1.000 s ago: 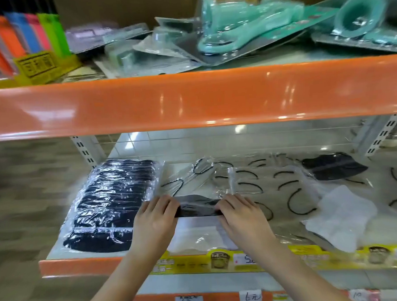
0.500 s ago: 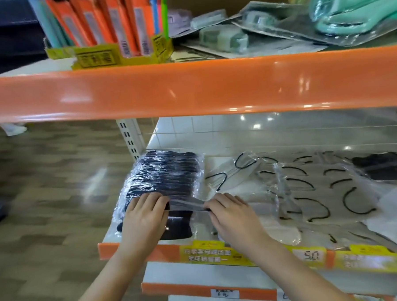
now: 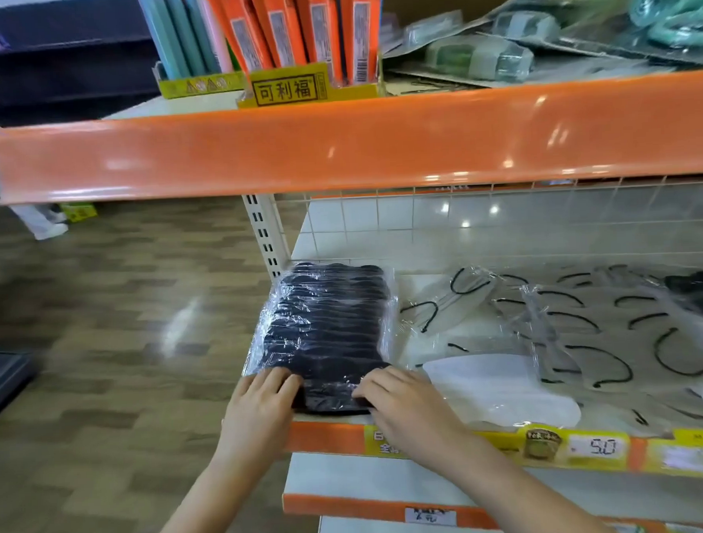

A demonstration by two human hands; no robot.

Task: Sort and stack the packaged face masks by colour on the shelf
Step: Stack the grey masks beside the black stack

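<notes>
Though fingertips hide beneath, both hands' (image 3: pixel 263 405) (image 3: pixel 401 402) grip pinches the black mask pack (image 3: pixel 325 333).

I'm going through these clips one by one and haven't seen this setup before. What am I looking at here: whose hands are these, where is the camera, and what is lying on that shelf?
No machine here: a person wears one wide-angle camera on the head, looking forward and down, so the two bare arms entering from below are their own. The left hand and right hand both rest on the near end of a row of black face masks in clear plastic wrappers, laid overlapping at the left end of the white shelf with an orange front strip. Whether the fingers pinch the nearest pack or only press on it is hard to tell. To the right lie loose white face masks with black ear loops in clear wrappers, still unsorted, and one dark mask at the far right. The shelf above holds orange boxed items in a yellow display tray.
</notes>
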